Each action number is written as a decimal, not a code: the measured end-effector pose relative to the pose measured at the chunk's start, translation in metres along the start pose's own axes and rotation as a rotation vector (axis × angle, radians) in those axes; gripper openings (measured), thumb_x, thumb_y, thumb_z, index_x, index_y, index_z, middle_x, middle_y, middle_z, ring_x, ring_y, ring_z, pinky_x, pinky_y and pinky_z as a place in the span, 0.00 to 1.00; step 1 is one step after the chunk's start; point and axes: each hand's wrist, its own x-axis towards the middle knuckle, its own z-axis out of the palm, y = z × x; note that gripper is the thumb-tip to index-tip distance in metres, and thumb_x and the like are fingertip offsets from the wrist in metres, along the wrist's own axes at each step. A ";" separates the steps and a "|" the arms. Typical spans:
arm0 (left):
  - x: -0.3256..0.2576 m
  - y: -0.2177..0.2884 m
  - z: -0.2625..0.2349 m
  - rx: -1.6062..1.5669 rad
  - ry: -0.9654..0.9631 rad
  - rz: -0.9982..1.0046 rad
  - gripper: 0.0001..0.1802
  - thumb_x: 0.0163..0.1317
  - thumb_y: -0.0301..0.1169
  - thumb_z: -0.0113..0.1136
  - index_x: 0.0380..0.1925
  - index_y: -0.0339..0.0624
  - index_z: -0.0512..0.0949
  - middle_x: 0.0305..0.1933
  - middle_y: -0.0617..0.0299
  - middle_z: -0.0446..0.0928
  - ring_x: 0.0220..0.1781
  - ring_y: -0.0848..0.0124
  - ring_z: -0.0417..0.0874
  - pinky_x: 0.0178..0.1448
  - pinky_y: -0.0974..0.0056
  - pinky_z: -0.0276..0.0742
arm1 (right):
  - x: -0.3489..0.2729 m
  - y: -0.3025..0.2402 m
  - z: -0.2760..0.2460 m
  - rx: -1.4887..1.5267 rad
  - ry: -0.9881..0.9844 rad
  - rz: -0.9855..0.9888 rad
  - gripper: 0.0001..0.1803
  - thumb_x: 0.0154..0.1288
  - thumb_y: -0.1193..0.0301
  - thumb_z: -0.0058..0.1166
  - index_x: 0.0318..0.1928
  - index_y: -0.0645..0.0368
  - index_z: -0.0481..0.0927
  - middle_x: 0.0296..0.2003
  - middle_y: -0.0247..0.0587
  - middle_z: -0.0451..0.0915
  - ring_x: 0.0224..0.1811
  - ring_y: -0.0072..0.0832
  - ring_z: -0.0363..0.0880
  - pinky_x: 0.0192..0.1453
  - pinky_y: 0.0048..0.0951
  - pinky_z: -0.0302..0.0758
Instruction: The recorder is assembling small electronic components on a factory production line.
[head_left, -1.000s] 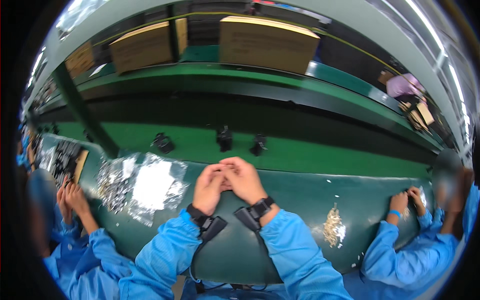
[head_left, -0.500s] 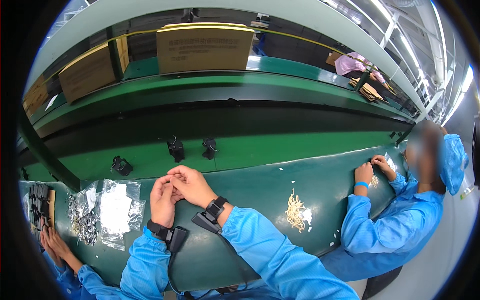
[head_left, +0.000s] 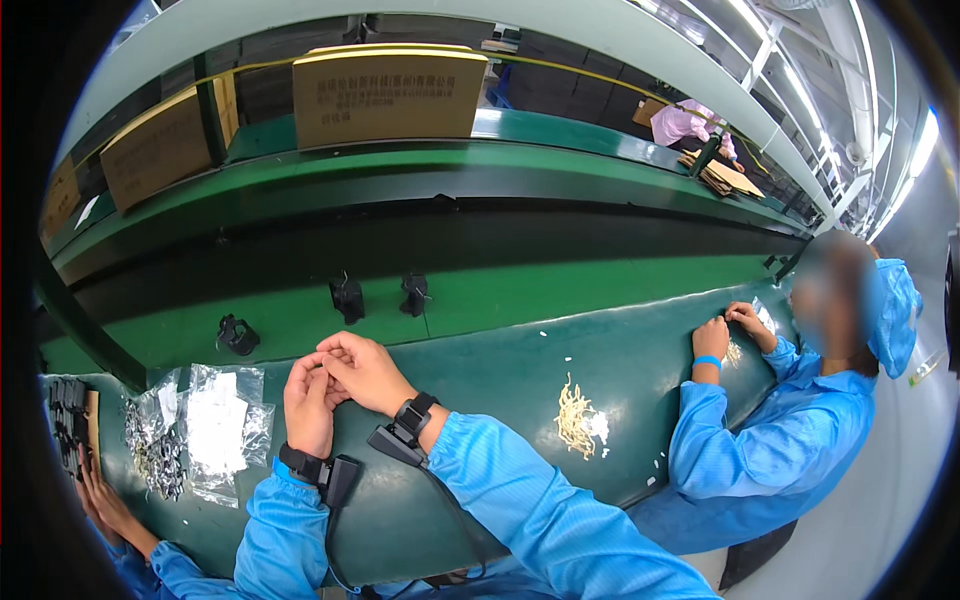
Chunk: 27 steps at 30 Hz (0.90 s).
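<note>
Left hand (head_left: 310, 400) and right hand (head_left: 365, 372) meet fingertip to fingertip above the dark green workbench (head_left: 520, 360), fingers curled together; whatever they pinch is too small to make out. Beyond them runs the lighter green conveyor belt (head_left: 560, 290), carrying three small black parts (head_left: 347, 298). Clear plastic bags (head_left: 215, 425) lie near the bench's left end, just left of the hands. A small heap of pale yellow pieces (head_left: 575, 420) sits to the right, toward the near edge.
</note>
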 end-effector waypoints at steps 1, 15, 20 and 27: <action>0.000 0.002 0.001 0.001 0.009 -0.001 0.13 0.77 0.29 0.44 0.56 0.37 0.70 0.50 0.56 0.81 0.45 0.72 0.83 0.50 0.66 0.81 | 0.000 0.001 0.000 -0.002 0.004 0.002 0.12 0.71 0.71 0.56 0.50 0.66 0.79 0.42 0.42 0.86 0.43 0.26 0.85 0.48 0.28 0.82; 0.000 0.003 0.003 -0.001 0.016 -0.007 0.12 0.77 0.28 0.45 0.55 0.36 0.70 0.47 0.56 0.80 0.43 0.72 0.83 0.49 0.65 0.82 | 0.001 0.009 0.000 0.055 -0.014 0.034 0.13 0.71 0.73 0.56 0.51 0.67 0.78 0.42 0.42 0.85 0.44 0.24 0.85 0.50 0.27 0.82; 0.001 0.000 0.000 -0.008 0.025 -0.008 0.12 0.77 0.28 0.44 0.54 0.36 0.70 0.47 0.57 0.79 0.44 0.73 0.82 0.49 0.66 0.81 | 0.000 0.001 -0.001 0.054 -0.016 0.046 0.13 0.70 0.74 0.56 0.51 0.67 0.78 0.43 0.42 0.85 0.44 0.24 0.85 0.50 0.27 0.82; 0.000 0.002 -0.003 0.004 0.031 -0.009 0.12 0.76 0.27 0.44 0.55 0.37 0.70 0.47 0.58 0.79 0.42 0.74 0.82 0.48 0.67 0.81 | 0.000 0.002 0.002 0.052 -0.010 0.020 0.13 0.69 0.74 0.56 0.51 0.67 0.78 0.42 0.42 0.86 0.43 0.25 0.85 0.49 0.28 0.82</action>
